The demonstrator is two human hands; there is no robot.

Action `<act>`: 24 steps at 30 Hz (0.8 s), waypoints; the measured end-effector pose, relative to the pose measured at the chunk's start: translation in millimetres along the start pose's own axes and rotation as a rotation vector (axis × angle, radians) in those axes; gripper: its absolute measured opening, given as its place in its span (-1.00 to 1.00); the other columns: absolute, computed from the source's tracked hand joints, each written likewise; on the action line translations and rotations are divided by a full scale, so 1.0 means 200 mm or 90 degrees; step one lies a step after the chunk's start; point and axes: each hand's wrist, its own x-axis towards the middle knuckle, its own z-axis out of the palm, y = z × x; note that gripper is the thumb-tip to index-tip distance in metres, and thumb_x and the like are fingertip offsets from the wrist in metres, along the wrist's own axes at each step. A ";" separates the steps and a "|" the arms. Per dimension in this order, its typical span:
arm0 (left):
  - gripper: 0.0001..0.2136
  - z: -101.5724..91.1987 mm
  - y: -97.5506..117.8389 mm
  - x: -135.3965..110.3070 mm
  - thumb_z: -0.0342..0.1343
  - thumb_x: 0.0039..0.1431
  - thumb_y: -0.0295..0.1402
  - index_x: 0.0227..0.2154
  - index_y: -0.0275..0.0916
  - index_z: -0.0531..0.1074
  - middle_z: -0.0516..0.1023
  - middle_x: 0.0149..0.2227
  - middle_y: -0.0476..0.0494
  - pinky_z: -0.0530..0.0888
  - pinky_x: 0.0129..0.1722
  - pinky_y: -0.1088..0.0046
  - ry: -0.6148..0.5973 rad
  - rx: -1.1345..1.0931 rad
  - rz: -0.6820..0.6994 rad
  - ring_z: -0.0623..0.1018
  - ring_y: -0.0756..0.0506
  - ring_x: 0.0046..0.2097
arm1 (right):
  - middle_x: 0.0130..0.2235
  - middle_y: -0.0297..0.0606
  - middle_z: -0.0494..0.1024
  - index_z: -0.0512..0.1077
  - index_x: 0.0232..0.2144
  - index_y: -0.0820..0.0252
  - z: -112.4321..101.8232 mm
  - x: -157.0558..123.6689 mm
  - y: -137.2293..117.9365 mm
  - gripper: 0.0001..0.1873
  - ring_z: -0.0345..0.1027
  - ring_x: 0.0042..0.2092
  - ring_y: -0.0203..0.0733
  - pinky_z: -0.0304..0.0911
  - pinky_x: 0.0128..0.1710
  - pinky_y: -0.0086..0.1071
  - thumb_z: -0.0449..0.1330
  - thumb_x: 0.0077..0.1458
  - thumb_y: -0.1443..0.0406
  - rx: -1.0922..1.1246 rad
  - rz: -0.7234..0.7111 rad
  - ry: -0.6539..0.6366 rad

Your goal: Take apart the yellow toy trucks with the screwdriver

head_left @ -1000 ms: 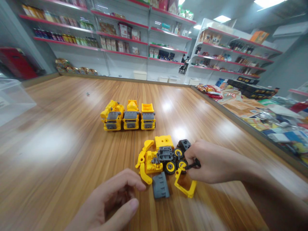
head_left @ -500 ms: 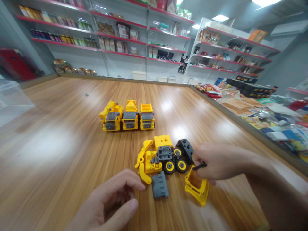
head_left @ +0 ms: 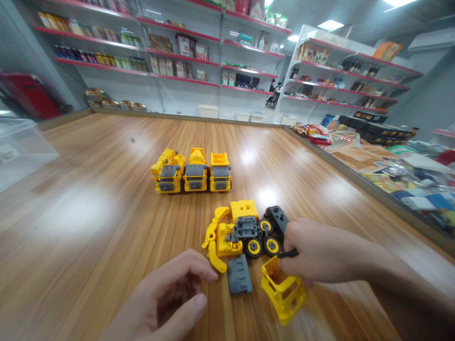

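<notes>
My right hand is closed around a yellow toy truck cab shell and a slim black piece, its far end hidden in the fingers. My left hand holds nothing; thumb and fingers are apart and curled, beside a yellow jointed toy arm. Between the hands lies a grey ribbed plate. Just beyond are a yellow base part, a grey block, a yellow box part, several black wheels with yellow hubs, and a black chassis.
Three assembled yellow toy trucks stand in a row farther back on the wooden table. A clear plastic box sits at the left edge. Packaged goods lie beyond the table's right rim, and stocked shelves stand behind.
My right hand has brought the yellow cab shell left and closer to me, turning it slightly. My left hand keeps nearly the same pose. The whole view has shifted a little.
</notes>
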 end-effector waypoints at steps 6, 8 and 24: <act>-0.79 0.01 0.00 -0.01 -0.04 0.32 -0.10 -0.09 0.02 0.34 0.39 -0.05 -0.08 0.37 -0.28 0.41 0.004 -0.012 0.003 0.42 -0.10 -0.20 | -0.69 -0.33 0.48 0.37 -0.72 0.21 0.00 0.00 -0.01 -0.69 0.38 -0.64 -0.29 0.12 -0.69 -0.56 0.09 0.03 0.32 0.040 0.037 0.000; -0.80 0.01 0.00 -0.01 -0.04 0.31 -0.10 -0.09 0.02 0.35 0.39 -0.07 -0.08 0.37 -0.28 0.42 0.005 -0.013 0.002 0.41 -0.08 -0.25 | -0.70 -0.33 0.47 0.36 -0.72 0.21 0.00 0.01 -0.02 -0.68 0.38 -0.65 -0.29 0.11 -0.71 -0.56 0.08 0.03 0.32 0.035 0.035 0.007; -0.83 0.02 0.03 -0.01 -0.03 0.31 -0.16 -0.15 -0.02 0.39 0.43 -0.11 -0.11 0.42 -0.28 0.43 0.048 0.013 0.039 0.46 -0.14 -0.14 | -0.62 -0.30 0.49 0.43 -0.63 0.25 -0.04 -0.02 0.01 -0.57 0.34 -0.59 -0.32 0.10 -0.60 -0.50 0.08 0.18 0.14 0.087 -0.006 -0.068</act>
